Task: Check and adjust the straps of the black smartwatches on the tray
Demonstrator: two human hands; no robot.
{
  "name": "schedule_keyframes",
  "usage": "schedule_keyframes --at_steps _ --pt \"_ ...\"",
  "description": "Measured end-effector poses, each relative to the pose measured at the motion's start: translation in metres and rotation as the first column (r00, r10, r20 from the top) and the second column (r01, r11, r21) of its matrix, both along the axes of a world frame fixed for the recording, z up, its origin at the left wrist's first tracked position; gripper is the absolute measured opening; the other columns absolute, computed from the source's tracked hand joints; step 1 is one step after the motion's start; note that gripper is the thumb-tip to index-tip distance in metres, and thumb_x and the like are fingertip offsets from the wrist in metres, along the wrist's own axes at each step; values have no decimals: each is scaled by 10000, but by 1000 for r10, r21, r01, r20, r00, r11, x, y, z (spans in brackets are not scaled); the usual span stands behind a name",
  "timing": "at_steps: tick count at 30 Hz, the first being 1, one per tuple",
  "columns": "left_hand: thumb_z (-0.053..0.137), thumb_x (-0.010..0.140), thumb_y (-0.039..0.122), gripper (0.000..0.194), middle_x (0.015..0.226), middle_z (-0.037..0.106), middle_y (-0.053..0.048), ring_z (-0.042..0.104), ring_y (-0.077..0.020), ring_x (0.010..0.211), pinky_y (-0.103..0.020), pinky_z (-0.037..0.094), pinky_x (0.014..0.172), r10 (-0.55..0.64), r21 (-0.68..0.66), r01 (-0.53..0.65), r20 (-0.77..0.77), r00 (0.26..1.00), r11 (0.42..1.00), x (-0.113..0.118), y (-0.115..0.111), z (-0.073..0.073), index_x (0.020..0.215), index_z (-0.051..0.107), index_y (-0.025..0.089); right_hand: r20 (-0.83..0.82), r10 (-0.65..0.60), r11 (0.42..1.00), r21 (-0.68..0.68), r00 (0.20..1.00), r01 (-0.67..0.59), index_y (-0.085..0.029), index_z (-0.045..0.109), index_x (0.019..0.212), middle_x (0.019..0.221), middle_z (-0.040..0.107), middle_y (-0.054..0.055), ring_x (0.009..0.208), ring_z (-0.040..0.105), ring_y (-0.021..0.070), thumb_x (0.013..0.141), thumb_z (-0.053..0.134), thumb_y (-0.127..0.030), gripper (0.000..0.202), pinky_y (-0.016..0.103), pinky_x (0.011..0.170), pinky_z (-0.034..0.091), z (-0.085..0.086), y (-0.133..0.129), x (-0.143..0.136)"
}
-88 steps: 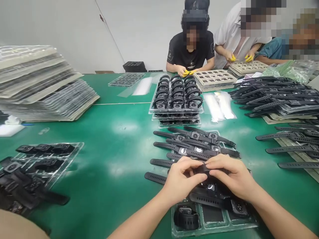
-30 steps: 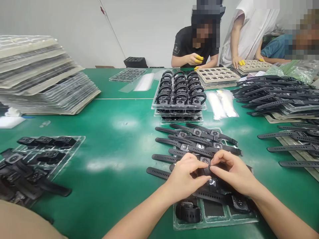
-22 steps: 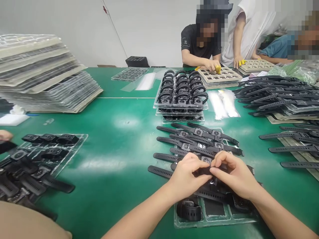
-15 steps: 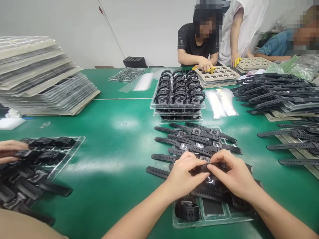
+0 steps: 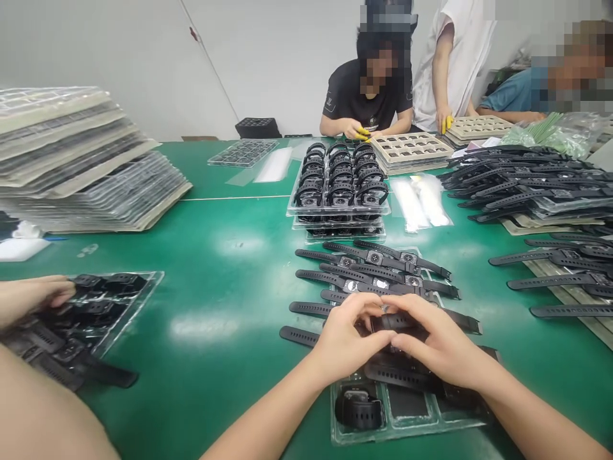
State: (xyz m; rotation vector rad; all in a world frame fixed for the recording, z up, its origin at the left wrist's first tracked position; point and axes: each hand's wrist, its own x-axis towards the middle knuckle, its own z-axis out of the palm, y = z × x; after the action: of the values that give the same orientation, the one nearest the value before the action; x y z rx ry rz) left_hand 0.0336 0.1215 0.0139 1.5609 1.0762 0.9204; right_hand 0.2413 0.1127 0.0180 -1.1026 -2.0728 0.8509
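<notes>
My left hand (image 5: 342,338) and my right hand (image 5: 438,342) meet over a clear plastic tray (image 5: 383,438), thumbs and fingertips nearly touching. Between them is a black smartwatch (image 5: 396,321); its strap shows within the ring of fingers, the rest is mostly covered. Both hands are closed on it. Several smartwatches with straps laid out flat (image 5: 345,262) cover the far part of the tray. In the near left compartment sits a watch with its strap closed into a loop (image 5: 359,412). Beside it a compartment (image 5: 408,406) shows its dark floor.
Ahead stand stacked trays of looped watches (image 5: 341,198). On the left, a co-worker's hand (image 5: 36,297) works over another watch tray (image 5: 153,287), below a tall tray stack (image 5: 86,166). More watches (image 5: 536,172) lie right. People with yellow finger covers handle beige trays (image 5: 412,147).
My fingers have arched higher around the watch, and more strap shows between them. The co-worker's hand at left has moved right over its tray. The person in black has drawn back their hands.
</notes>
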Motion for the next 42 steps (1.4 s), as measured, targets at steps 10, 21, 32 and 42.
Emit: schedule_keyframes --at_steps 10,21,32,42 --pt "668 909 211 156 1034 704 -80 678 -193 903 -314 576 819 -114 233 106 22 993 967 -12 4 10 1063 696 200 -136 -79 992 -105 988 65 -267 732 1069 1050 763 50 971 710 226 1005 555 -272 189 342 877 577 4 10 6" --pt "469 1038 196 205 868 725 -89 652 -197 796 -291 556 714 -54 666 346 -418 907 661 -10 5 -2 995 665 157 -84 -11 962 -272 996 -12 -228 637 913 880 684 -6 823 627 178 985 539 -256 125 285 770 500 16 6 0" --pt "458 960 22 253 673 595 -45 518 -178 570 -300 421 522 379 863 365 -486 788 348 -1 -3 -12 789 598 145 -33 -147 968 -209 989 137 -211 784 1000 1000 782 61 955 706 236 955 609 -302 201 351 895 513 11 7 -16" --pt "473 927 5 324 571 508 -2 424 -147 523 -297 331 496 234 907 384 -417 878 173 -3 3 -7 665 550 178 -19 6 968 -249 1000 -10 -191 826 819 763 759 -8 745 671 165 793 689 -171 141 236 733 497 18 10 -6"
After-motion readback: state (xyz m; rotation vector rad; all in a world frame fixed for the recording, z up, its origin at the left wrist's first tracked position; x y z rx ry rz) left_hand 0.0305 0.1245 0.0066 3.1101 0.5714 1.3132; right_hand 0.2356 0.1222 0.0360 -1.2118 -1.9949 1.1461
